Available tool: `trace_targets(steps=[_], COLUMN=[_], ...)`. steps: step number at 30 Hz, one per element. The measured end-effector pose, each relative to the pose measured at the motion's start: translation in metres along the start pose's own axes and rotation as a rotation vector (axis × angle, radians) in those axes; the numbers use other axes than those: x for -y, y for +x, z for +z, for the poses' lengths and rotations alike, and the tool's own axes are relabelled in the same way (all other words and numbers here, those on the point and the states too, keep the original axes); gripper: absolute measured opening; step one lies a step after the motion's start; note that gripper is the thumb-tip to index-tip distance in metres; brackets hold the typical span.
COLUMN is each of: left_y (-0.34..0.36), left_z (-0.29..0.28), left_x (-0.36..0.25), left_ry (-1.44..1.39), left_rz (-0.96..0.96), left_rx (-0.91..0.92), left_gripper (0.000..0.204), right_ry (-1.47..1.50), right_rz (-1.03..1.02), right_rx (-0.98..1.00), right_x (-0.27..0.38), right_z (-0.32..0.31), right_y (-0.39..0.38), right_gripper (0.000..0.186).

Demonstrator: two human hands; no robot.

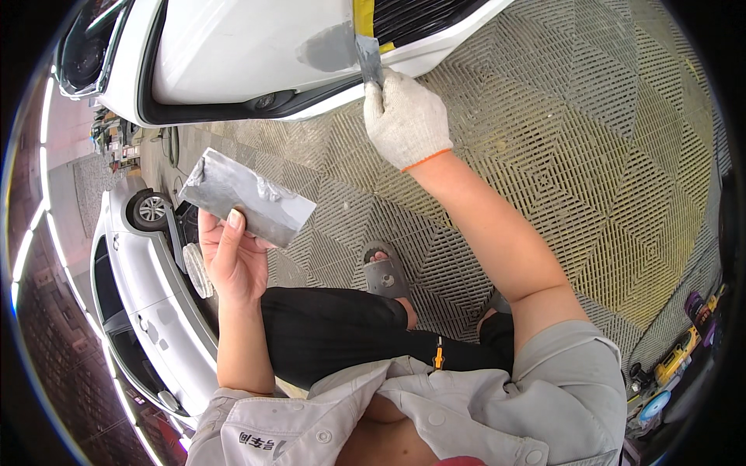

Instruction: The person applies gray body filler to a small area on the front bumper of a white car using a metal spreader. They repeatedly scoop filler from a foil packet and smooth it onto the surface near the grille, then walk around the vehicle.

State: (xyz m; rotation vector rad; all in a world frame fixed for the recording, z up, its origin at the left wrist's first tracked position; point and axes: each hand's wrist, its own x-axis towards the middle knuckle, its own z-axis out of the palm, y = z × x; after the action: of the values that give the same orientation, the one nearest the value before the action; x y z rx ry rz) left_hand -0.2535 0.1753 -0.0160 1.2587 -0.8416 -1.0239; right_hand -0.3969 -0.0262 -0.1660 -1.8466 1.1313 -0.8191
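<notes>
My left hand (233, 260), bare, grips a flat grey putty board (252, 203) by its lower edge, thumb on top. Grey putty is smeared over the board, with a small lump near its far edge. In a white knit glove, my right hand (410, 120) is closed around a putty-smeared scraper (371, 60). The scraper's blade lies at the lower end of a yellow masking tape strip (363, 17), on a white car body (225, 58). Just left of the blade, a smooth grey filler patch (329, 50) covers part of the white panel.
Dark ribbed covering (420, 19) lies right of the tape. A silver car (159, 311) stands at the left, with shelves of goods (116, 136) beyond. Grey and yellowish grated tiles (536, 155) make up the floor. Yellow and purple tools (680, 353) sit at the right edge.
</notes>
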Motion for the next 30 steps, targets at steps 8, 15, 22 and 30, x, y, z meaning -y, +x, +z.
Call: trace_targets(steps=[8, 15, 22, 30], left_y=[-0.0001, -0.0002, -0.0004, -0.0010], left_z=[-0.0005, 0.0009, 0.0019, 0.0013], left_x=[0.0000, 0.0004, 0.0005, 0.0006], left_ry=[0.014, 0.035, 0.004, 0.055], left_rz=[-0.008, -0.007, -0.009, -0.015], left_rx=[-0.017, -0.033, 0.005, -0.063], left_gripper=[0.049, 0.048, 0.048, 0.047], right_ry=[-0.016, -0.025, 0.020, 0.008], right_rz=[-0.009, 0.002, 0.051, 0.064], right_rx=[0.002, 0.018, 0.064, 0.059], right_x=[0.0006, 0.0033, 0.0062, 0.0060], right_z=[0.0013, 0.0005, -0.0003, 0.0027], right_y=[0.0003, 0.0011, 0.0017, 0.0023], right_gripper=[0.035, 0.035, 0.033, 0.028])
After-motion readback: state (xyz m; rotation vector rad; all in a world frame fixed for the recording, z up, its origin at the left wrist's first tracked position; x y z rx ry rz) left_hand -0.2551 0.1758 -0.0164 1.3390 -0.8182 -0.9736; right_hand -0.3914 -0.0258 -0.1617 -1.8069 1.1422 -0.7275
